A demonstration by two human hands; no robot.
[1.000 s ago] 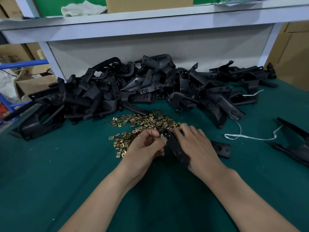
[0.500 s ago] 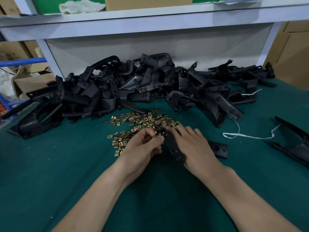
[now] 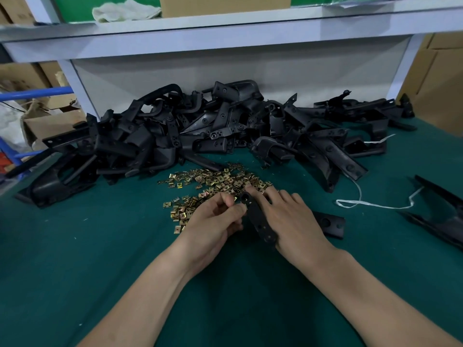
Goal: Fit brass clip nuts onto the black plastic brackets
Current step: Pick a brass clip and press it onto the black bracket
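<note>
A black plastic bracket (image 3: 258, 220) lies on the green mat, one arm running between my hands and its other end showing right of my right hand. My right hand (image 3: 288, 216) lies over the bracket with fingers spread, holding it in place. My left hand (image 3: 215, 219) has its fingers curled at the bracket's round upper end; whether it pinches a brass clip nut is hidden. A scattered heap of brass clip nuts (image 3: 213, 181) lies just beyond my fingers. A big pile of black brackets (image 3: 200, 131) fills the back of the bench.
A white string (image 3: 370, 202) trails on the mat at the right. Another black part (image 3: 441, 211) lies at the far right edge. A white shelf (image 3: 225, 28) with a rag and a cardboard box runs overhead. Cardboard boxes stand at the left and right.
Both hands and the bracket stay nearly in place. My left fingers have shifted slightly at the bracket's upper end.
</note>
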